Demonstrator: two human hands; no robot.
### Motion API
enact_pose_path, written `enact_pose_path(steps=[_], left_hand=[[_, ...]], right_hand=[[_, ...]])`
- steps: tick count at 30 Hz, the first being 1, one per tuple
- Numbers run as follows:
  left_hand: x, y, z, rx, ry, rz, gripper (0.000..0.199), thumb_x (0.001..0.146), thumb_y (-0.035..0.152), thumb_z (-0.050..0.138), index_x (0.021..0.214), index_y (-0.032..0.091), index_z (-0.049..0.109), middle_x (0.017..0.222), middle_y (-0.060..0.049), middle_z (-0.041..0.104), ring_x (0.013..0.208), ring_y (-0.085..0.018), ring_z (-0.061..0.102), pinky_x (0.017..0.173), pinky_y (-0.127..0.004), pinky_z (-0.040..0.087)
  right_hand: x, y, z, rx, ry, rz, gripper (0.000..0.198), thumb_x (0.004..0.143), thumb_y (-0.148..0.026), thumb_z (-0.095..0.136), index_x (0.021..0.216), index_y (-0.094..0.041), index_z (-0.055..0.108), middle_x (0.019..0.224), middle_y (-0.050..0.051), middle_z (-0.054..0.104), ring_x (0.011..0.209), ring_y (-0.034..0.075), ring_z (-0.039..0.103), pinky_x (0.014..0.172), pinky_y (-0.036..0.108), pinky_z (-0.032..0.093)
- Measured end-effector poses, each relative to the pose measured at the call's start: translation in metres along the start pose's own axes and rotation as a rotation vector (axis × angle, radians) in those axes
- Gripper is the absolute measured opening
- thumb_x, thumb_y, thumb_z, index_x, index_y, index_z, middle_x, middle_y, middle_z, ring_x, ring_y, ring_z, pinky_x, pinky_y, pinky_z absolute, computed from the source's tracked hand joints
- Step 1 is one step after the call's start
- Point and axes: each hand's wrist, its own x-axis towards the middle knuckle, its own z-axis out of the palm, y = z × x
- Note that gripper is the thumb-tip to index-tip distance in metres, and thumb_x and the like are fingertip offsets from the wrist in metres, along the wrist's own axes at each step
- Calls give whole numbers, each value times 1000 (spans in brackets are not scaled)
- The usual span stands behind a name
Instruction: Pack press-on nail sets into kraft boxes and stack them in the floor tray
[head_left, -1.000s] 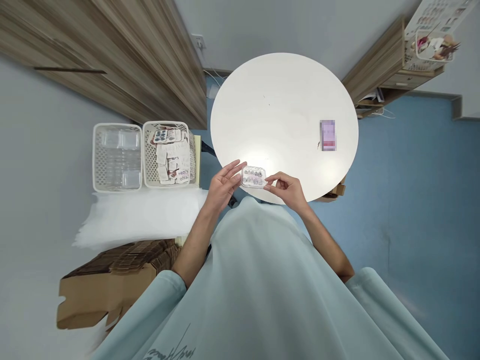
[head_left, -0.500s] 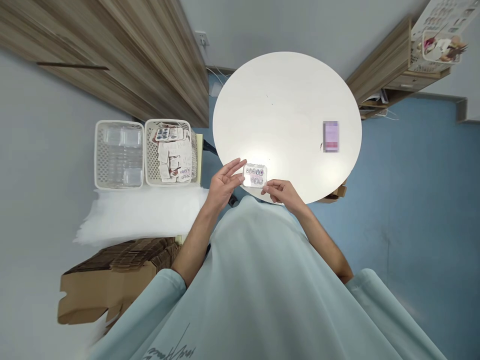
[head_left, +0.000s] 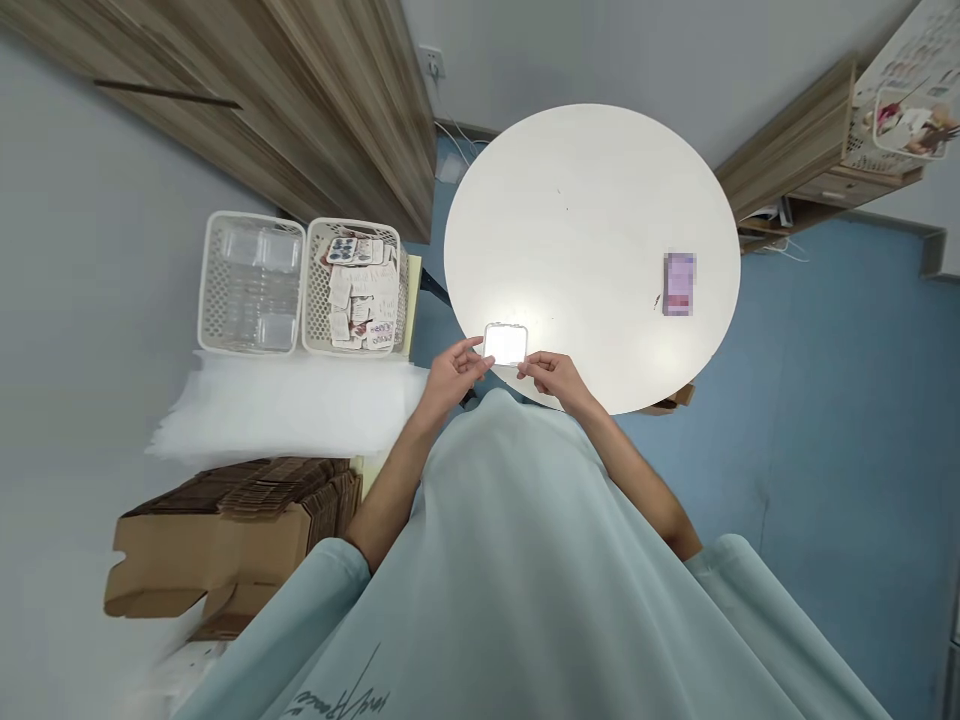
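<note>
Left hand (head_left: 452,380) has its thumb pressed on the near left corner of a small flat case (head_left: 506,345), with the index finger stuck out toward the left side; the rest of its fingers are kinda curled and partly hidden. Right hand (head_left: 556,378) is pinching the near right corner between thumb and fingertips, so it's 2 hands on 1 case. That case sits just inside the near edge of a round white table (head_left: 592,190), over toward the left, and I honestly can't tell if it's touching the surface or held above it. Its face is pure white glare, so what's in it is anyone's call. Near the right edge of the table lies a pixelated purple item (head_left: 679,284), well apart from the hands. Off to the left are 2 white baskets side by side: the left basket (head_left: 203,290) has clear plastic cases (head_left: 259,290) lined up in it, the right basket (head_left: 306,290) is loaded with printed cards (head_left: 363,290). Along their near edges there's a stack of white sheets (head_left: 292,405), and closer to the person, a pile of folded brown cardboard (head_left: 217,545). Big wood-grain cabinet (head_left: 315,110) stands past the baskets.
</note>
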Motion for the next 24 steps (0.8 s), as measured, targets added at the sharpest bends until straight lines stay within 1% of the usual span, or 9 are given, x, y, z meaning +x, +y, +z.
enact_pose_path(steps=[3, 6, 9, 11, 14, 16, 18, 22, 24], left_hand=[[6, -8, -6, 8, 18, 4, 77, 78, 63, 87, 138, 17, 69, 98, -8, 78, 70, -16, 65, 67, -31, 55], [18, -22, -9, 34, 59, 5, 73, 80, 62, 86, 136, 18, 69, 100, -9, 80, 65, -16, 66, 64, -32, 56], [37, -41, -7, 116, 92, -48, 59, 84, 57, 82, 128, 19, 71, 104, -10, 82, 65, -19, 71, 60, -31, 55], [52, -54, -3, 217, 103, -97, 46, 90, 52, 77, 121, 19, 73, 106, -10, 83, 67, -20, 74, 62, -31, 56], [70, -71, 3, 362, 110, -128, 34, 96, 42, 72, 120, 19, 73, 111, -9, 83, 72, -19, 75, 77, -33, 58], [76, -79, 5, 418, 105, -115, 33, 97, 39, 71, 123, 18, 73, 116, -9, 83, 75, -20, 76, 85, -35, 58], [79, -85, 7, 459, 100, -100, 35, 98, 39, 71, 126, 18, 73, 117, -10, 82, 83, -23, 77, 88, -36, 57], [81, -90, 7, 558, 112, -55, 35, 98, 38, 71, 127, 18, 74, 118, -11, 82, 107, -30, 76, 95, -38, 54], [81, -90, 7, 585, 112, -42, 35, 98, 37, 70, 128, 19, 74, 119, -11, 82, 112, -31, 74, 96, -39, 54]], right_hand=[[9, 7, 3, -29, -24, 11, 44, 78, -61, 86, 88, -20, 75, 91, 6, 79, 55, 9, 41, 51, 28, 35], [25, 19, 3, -71, -34, 31, 45, 78, -62, 84, 93, -19, 77, 96, 7, 81, 56, 9, 43, 52, 27, 38], [49, 37, 4, -124, -27, 64, 43, 82, -58, 81, 95, -18, 78, 102, 9, 82, 57, 8, 44, 52, 26, 39], [66, 50, 6, -164, -6, 106, 36, 86, -52, 79, 90, -16, 78, 102, 10, 82, 56, 8, 45, 51, 25, 38], [88, 67, 10, -233, 39, 159, 26, 90, -38, 74, 78, -15, 76, 101, 11, 83, 55, 8, 44, 52, 25, 38], [97, 76, 12, -267, 56, 171, 25, 92, -32, 71, 74, -15, 75, 98, 11, 83, 54, 8, 45, 53, 25, 39], [103, 83, 14, -290, 80, 175, 26, 94, -29, 69, 74, -15, 75, 97, 10, 83, 53, 8, 45, 55, 25, 41], [107, 93, 16, -320, 139, 177, 26, 96, -28, 66, 75, -15, 75, 96, 9, 84, 51, 8, 45, 58, 26, 44], [106, 95, 16, -341, 153, 181, 30, 97, -32, 66, 74, -15, 74, 95, 9, 84, 51, 8, 46, 59, 26, 45]])
